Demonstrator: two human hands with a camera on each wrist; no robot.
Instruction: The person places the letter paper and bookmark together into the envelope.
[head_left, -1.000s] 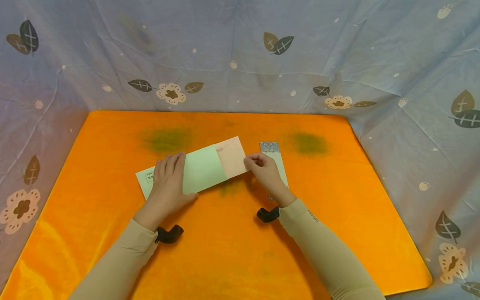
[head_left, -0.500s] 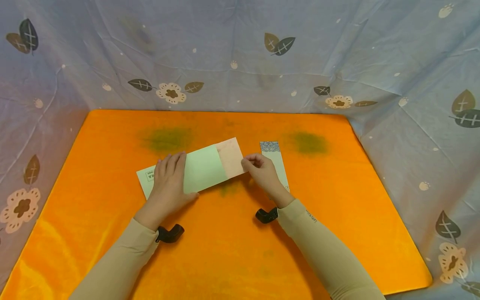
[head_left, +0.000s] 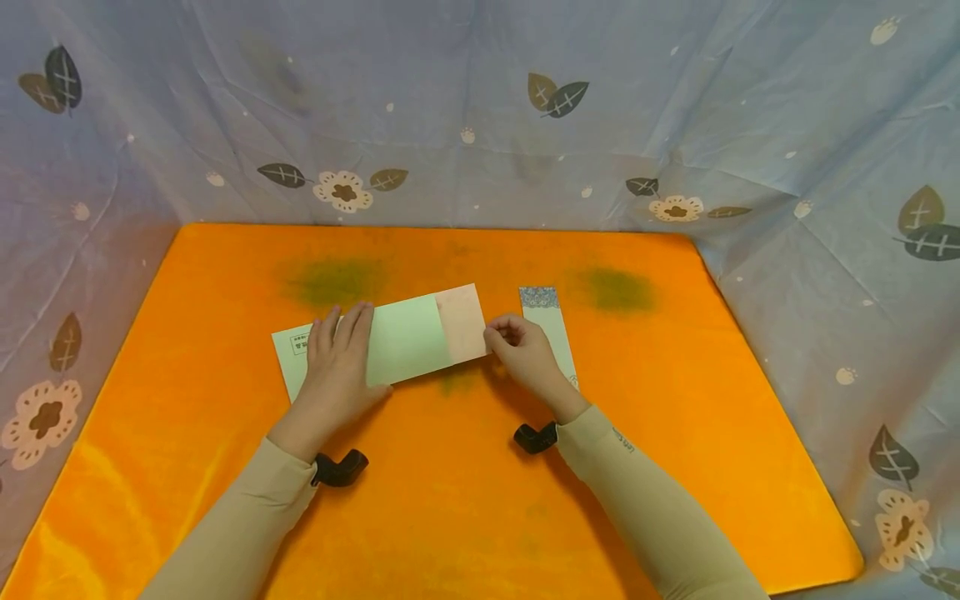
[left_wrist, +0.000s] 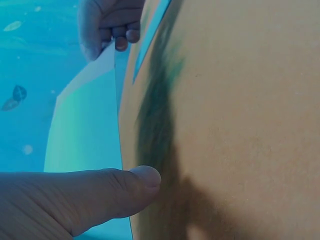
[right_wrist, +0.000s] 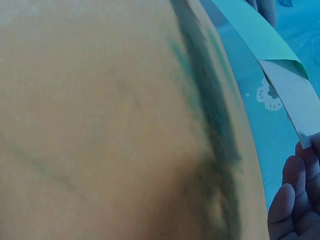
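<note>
1. The light green envelope (head_left: 405, 337) is held slightly tilted above the middle of the orange table (head_left: 675, 433), its printed end toward the left.
2. The envelope is gripped by the left hand (head_left: 337, 358): the fingers are laid across it to the far edge, and the thumb is set at the near edge.
3. The pale pink paper (head_left: 463, 323) is seated partly inside the envelope, with one end sticking out on the right.
4. The outer edge of that paper is pinched by the right hand (head_left: 528, 354), between thumb and fingertips.
5. A patterned strip (head_left: 551, 321) is laid on the table beyond the right hand and is partly covered by it.
6. Beige sleeves (head_left: 243, 508) are worn on both arms.
7. The table is enclosed by a blue-grey curtain (head_left: 465, 92) printed with leaves and flowers.
</note>
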